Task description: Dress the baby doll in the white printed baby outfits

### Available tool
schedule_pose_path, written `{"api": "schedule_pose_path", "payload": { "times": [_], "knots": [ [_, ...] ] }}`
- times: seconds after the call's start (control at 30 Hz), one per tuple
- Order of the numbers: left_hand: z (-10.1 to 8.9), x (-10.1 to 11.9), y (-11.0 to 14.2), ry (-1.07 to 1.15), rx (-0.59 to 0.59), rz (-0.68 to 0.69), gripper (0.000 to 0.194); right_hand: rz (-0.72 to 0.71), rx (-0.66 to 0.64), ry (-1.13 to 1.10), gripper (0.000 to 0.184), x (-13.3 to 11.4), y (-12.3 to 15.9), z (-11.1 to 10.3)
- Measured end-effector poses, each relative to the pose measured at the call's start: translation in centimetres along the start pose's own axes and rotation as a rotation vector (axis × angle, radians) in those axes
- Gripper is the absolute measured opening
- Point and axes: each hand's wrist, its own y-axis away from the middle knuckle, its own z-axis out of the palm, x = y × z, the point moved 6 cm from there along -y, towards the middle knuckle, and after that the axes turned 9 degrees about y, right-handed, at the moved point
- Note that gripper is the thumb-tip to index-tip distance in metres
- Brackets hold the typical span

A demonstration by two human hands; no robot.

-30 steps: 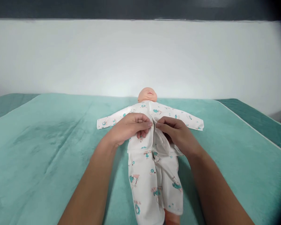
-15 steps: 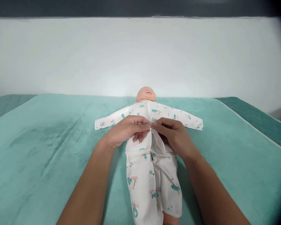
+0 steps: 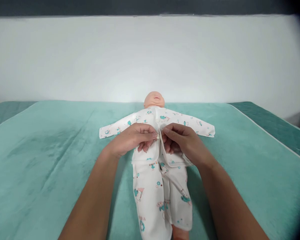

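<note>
Head view: hands (image 3: pixel 137 137) touch the jacket (image 3: pixel 144 156) around a doll (image 3: pixel 154 99).

A plain white wall (image 3: pixel 150 56) spans the back, with a dark band (image 3: pixel 140 7) above it. A soft teal cover (image 3: pixel 65 146) with creases covers the surface, bordered by darker teal sections (image 3: pixel 272 126). Diffuse light brightens the wall's middle.

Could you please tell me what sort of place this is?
Probably a bedroom or a care training room, but I cannot tell which: a doll in printed clothes lies on a soft green cover, with a plain white wall behind.
</note>
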Motion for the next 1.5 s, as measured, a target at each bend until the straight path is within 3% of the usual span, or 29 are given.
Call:
{"api": "schedule_pose_path", "payload": {
  "times": [0.2,0.5,0.93,1.5],
  "knots": [
    [-0.05,-0.11,-0.05,0.023,0.016,-0.004,0.017,-0.006,-0.028,0.061,0.022,-0.05,0.12,-0.14],
    [0.15,0.0,0.05,-0.023,0.019,-0.044,0.025,-0.029,-0.05,0.045,0.029,-0.04,-0.01,0.08],
    [-0.12,-0.46,-0.28,0.056,0.0,-0.012,0.017,-0.042,-0.028,0.031,0.026,-0.3,0.17,0.04],
    [0.51,0.44,0.54,-0.177,0.015,-0.075,0.029,-0.038,0.007,0.143,0.017,0.4,0.03,0.38]
  ]
}}
